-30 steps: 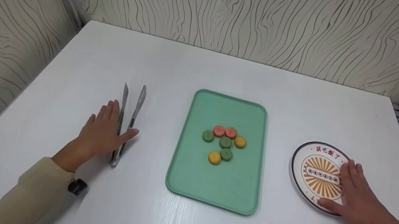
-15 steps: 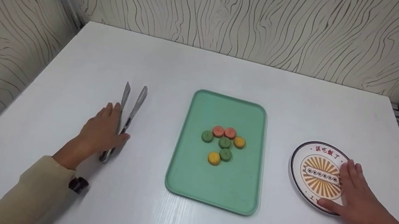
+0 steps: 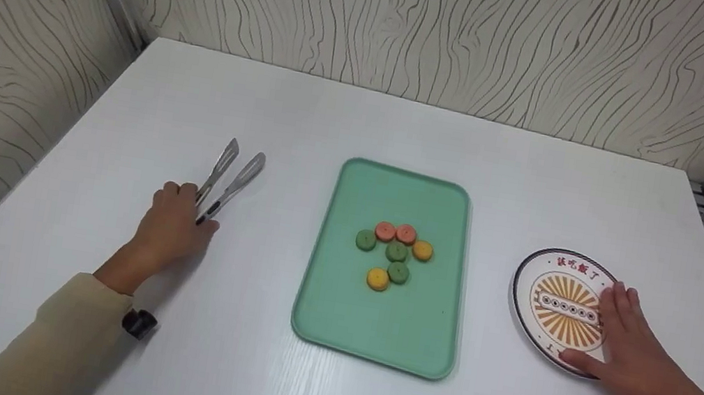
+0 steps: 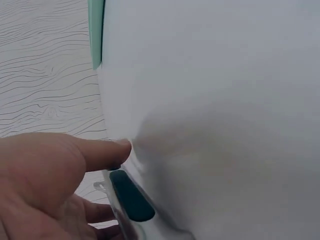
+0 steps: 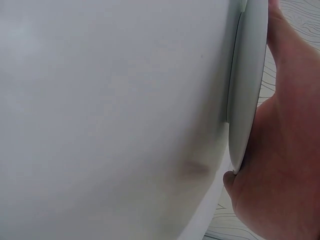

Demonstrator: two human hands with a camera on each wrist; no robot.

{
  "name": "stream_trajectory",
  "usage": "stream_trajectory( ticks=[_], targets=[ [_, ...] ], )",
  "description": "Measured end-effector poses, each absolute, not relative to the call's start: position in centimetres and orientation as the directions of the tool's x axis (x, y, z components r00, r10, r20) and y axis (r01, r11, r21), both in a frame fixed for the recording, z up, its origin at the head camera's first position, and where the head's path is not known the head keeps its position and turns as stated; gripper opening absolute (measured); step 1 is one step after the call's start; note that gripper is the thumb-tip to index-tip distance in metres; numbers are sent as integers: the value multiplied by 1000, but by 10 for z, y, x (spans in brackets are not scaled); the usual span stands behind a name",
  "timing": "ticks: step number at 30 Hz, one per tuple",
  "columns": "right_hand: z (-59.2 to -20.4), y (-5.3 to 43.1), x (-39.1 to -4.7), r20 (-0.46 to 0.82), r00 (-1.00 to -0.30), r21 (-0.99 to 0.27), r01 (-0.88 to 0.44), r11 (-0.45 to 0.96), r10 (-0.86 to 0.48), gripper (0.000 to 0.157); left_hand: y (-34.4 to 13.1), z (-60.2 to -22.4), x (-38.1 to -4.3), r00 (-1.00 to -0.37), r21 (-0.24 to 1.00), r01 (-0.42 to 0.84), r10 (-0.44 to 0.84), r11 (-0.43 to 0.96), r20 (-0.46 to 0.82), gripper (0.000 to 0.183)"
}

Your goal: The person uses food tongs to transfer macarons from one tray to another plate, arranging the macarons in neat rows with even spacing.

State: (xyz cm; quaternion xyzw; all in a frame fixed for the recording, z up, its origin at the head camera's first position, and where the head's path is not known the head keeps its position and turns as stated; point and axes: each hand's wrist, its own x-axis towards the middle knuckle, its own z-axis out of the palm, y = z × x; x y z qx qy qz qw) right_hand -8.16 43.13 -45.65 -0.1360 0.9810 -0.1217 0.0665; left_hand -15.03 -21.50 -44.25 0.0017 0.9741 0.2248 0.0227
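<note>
In the head view my left hand (image 3: 171, 225) grips a pair of metal tongs (image 3: 248, 173) left of the tray, their two tips spread apart and pointing away from me. The left wrist view shows the thumb on one side of the tongs (image 4: 131, 197), near a dark grip pad, with fingers curled on the other side. My right hand (image 3: 641, 356) rests with straight fingers over the right edge of a round plate (image 3: 560, 308) that has a dark rim and an orange sunburst print. Seen from the right wrist, the thumb touches the rim of the plate (image 5: 248, 85).
Between the hands lies a green rectangular tray (image 3: 373, 328). Several small round cookie-like pieces in pink, green and yellow sit grouped on it, among them a yellow piece (image 3: 378, 279). The white table (image 3: 212, 366) meets wood-patterned walls (image 3: 422, 25) at the back and sides.
The left hand's fingers have curled around the tongs, where they lay straight alongside before. The tongs have turned, with their tips swinging slightly right. The right hand and plate have stayed put.
</note>
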Motion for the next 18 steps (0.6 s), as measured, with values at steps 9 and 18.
stream_trajectory(
  ticks=[9, 18],
  targets=[
    [-457, 431, -80, -96, -959, -257, -236, 937, -268, 110, -218, -443, -154, -997, 467, -44, -6, 883, -82, 46],
    [-457, 430, -79, -93, -958, -270, -238, 933, -271, 112, -220, -447, -155, -999, 517, -45, -45, 855, -12, 45]
  ],
)
